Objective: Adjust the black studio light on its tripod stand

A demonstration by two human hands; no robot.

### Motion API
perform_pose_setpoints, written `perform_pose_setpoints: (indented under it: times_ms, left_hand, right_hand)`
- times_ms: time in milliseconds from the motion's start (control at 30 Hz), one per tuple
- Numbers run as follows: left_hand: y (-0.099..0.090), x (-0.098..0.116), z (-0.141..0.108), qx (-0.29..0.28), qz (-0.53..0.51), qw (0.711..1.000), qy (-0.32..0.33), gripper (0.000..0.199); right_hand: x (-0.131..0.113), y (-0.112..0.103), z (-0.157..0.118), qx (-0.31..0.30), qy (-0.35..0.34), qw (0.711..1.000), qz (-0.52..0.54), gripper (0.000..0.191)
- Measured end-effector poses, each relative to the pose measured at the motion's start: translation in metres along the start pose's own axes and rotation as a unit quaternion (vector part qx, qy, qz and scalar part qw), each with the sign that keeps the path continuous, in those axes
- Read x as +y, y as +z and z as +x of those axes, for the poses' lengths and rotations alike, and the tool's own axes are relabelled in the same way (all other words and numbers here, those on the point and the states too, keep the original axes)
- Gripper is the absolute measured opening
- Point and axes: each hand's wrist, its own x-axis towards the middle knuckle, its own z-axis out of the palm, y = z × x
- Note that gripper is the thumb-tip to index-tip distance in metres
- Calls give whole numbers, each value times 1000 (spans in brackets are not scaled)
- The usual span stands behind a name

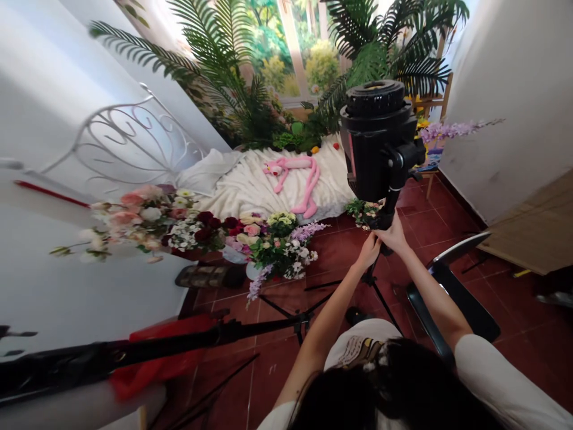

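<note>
A black studio light [376, 143] stands upright on a tripod stand [379, 286] right of the middle. My left hand [369, 249] is closed round the stand's upper pole, just below the light. Close beside it and slightly higher, my right hand [392, 233] grips the same pole under the bracket [396, 179]. The two hands touch or nearly touch. Fingers on the far side of the pole are hidden. Beyond the light, a pink plush toy [298, 170] lies on a cream blanket [250, 185].
Artificial flowers [277, 245] line the bed's near side. A second black stand [304, 319] spreads its legs at lower middle, near a red cloth [156, 352]. To the right is a black chair [465, 304]. Palm fronds [224, 54] rise behind, and a white metal headboard [129, 137] is left.
</note>
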Motion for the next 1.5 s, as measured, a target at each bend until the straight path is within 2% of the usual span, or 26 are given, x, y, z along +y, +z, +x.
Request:
perform_pose_setpoints:
  times_ms: [300,500,600,700,800,900,1000,1100,1200,1300,1433,1500]
  left_hand:
    - [1,9,-1,-7,41,999,9,47]
    - [5,2,1,21,31,999,26,53]
    - [7,-5,2,33,22,999,20,56]
    - [6,-8,2,40,28,999,13,59]
    - [6,-5,2,38,24,999,16,58]
    - [6,-2,1,30,13,999,11,59]
    - [7,-2,1,33,9,999,8,61]
    - [7,-5,1,33,9,999,9,61]
    - [6,-8,2,30,9,999,8,60]
    - [5,-9,3,31,10,999,5,58]
    - [5,-7,4,37,11,999,15,55]
    - [5,-6,4,30,8,999,17,55]
  right_hand:
    - [-51,-8,46,-33,-89,995,-6,65]
    - [-69,-13,46,-50,-92,994,-35,65]
    - [-67,-31,32,-43,-86,994,-59,69]
    - [-50,-56,-1,-38,-49,992,-112,59]
    - [-24,-74,-42,-96,26,969,-228,51]
    - [-2,-76,-71,-114,74,951,-276,52]
    - [11,-68,-81,-107,96,954,-262,49]
    - [22,-58,-82,-106,130,962,-213,49]
    - [31,-41,-88,-84,236,967,-44,58]
    - [32,-19,-97,-60,323,929,168,66]
    - [26,-4,-103,-25,324,865,383,63]
    - [25,-7,-103,-36,348,834,427,63]
